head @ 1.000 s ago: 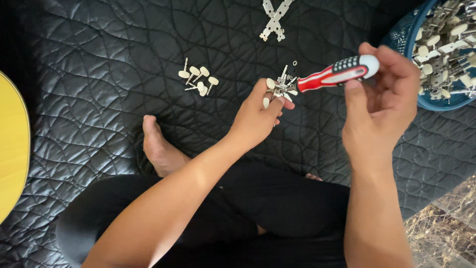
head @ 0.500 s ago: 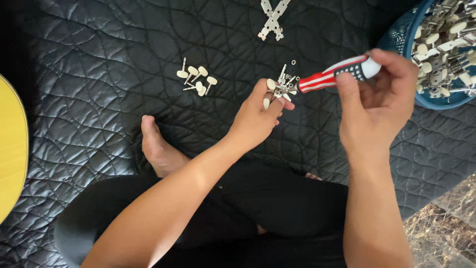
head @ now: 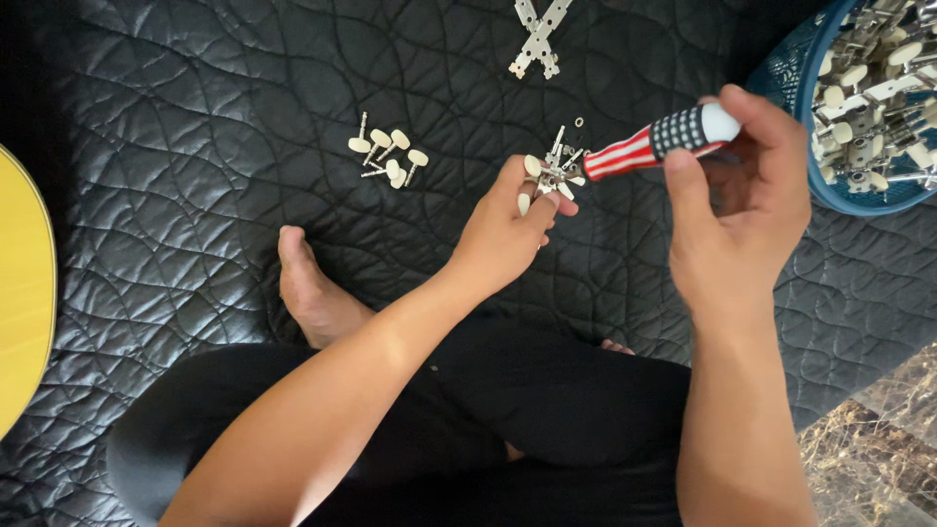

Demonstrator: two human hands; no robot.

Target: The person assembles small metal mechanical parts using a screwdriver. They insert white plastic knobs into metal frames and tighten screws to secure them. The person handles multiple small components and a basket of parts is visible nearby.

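Note:
My left hand (head: 506, 234) grips a small metal tuning-peg assembly (head: 552, 174) with cream knobs, held above the black quilted mat (head: 195, 117). My right hand (head: 742, 210) holds a screwdriver (head: 664, 139) with a red, white and dark patterned handle. Its tip points left into the assembly. Several loose cream-knobbed pegs (head: 388, 156) lie on the mat to the left of my left hand.
A blue basket (head: 791, 88) full of metal peg parts stands at the upper right. Crossed metal strips (head: 537, 37) lie at the top centre. A yellow curved object (head: 24, 293) sits at the left edge. My bare foot (head: 310, 293) and black-trousered legs are below.
My right hand has turned slightly on the screwdriver handle, fingers shifting over its end. My left hand and the assembly stay in place.

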